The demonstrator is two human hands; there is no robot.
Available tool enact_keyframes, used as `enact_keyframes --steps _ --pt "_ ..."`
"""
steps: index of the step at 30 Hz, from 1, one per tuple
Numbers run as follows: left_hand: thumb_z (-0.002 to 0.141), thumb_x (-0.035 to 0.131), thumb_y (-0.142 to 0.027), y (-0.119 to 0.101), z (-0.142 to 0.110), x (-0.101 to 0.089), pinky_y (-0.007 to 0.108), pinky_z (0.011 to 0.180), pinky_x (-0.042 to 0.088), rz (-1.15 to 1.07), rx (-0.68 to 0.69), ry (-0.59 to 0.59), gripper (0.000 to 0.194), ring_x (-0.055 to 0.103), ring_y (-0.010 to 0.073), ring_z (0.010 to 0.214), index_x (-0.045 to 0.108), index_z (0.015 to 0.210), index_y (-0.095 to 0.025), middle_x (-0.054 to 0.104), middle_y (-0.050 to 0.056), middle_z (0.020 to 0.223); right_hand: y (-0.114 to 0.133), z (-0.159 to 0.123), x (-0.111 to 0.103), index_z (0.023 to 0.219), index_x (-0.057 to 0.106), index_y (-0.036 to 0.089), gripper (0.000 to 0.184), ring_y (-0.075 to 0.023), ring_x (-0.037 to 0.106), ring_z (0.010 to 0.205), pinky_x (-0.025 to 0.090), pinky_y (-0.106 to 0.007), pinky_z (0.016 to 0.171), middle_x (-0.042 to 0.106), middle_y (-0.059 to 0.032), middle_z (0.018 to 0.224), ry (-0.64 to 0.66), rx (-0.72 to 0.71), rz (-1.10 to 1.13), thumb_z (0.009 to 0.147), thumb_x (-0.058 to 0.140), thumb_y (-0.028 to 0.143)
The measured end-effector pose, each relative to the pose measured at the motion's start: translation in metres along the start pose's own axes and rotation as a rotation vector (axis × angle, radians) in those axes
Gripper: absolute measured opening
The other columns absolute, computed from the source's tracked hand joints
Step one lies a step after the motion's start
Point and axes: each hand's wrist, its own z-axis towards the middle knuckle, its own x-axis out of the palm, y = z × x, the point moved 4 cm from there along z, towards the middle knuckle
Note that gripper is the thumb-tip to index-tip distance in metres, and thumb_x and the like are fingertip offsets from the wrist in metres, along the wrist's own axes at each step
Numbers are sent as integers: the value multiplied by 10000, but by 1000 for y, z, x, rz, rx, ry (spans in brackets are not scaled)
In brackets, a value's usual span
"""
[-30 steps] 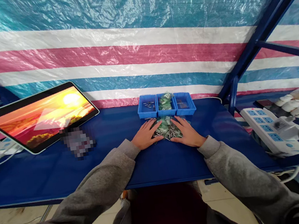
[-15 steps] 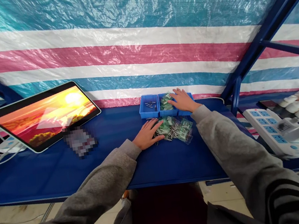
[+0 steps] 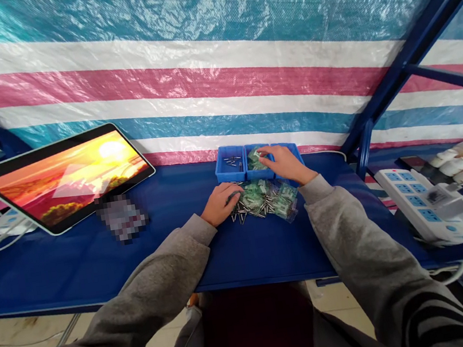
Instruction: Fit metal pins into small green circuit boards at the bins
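My right hand reaches over the small blue bins, thumb and fingers closing on a green packet in the middle bin. It partly covers the right bin. My left hand rests at the left side of a heap, fingers curled together; whatever lies in them is hidden. The heap mixes clear-and-green plastic packets with short metal pins on the blue table. A few similar metal pins lie in the left bin.
A tilted screen stands at the left of the blue table, with a blurred-out item before it. To the right are a white power strip and plugged-in adapters. A striped plastic sheet hangs behind.
My right hand has left the heap, moved up to the bins, and its spread fingers have drawn together at the middle bin. My left hand's fingers have curled at the heap.
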Motion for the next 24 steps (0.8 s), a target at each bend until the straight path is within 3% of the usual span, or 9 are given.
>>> enact_keyframes --steps 8,16,24 --pt "941 486 -361 10 5 -1 373 913 428 93 101 206 243 584 235 1006 661 974 -195 662 83 1040 6 -48 15 1002 701 185 194 -221 691 828 528 -356 779 743 -69 913 -78 13 212 880 573 266" --pt "948 483 -354 9 9 0 346 893 409 101 127 263 257 576 216 986 665 870 -189 663 75 1013 9 -48 17 1007 703 187 220 -227 686 833 528 -357 783 741 -81 932 -99 3 220 884 553 293" --pt "932 517 -328 7 10 2 367 900 404 129 158 277 190 571 233 984 651 896 -199 643 79 1013 16 -49 19 1028 702 190 235 -232 683 852 524 -363 795 741 -87 954 -47 19 195 894 540 294"
